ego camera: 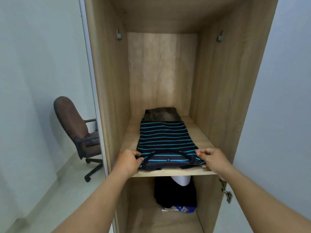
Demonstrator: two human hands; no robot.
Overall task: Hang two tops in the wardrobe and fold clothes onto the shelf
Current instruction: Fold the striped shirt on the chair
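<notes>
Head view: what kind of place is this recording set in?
Probably a bedroom or a small home room. An open wooden wardrobe fills the view, both hands pinch a striped top lying on its shelf, and a brown swivel chair stands by plain pale walls.

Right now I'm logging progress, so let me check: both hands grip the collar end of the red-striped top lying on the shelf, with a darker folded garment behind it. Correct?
Not quite: the head view shows the striped top is navy with teal-blue stripes, not red. The rest holds: the left hand and right hand grip its collar end on the shelf, with a darker folded garment behind it.
</notes>
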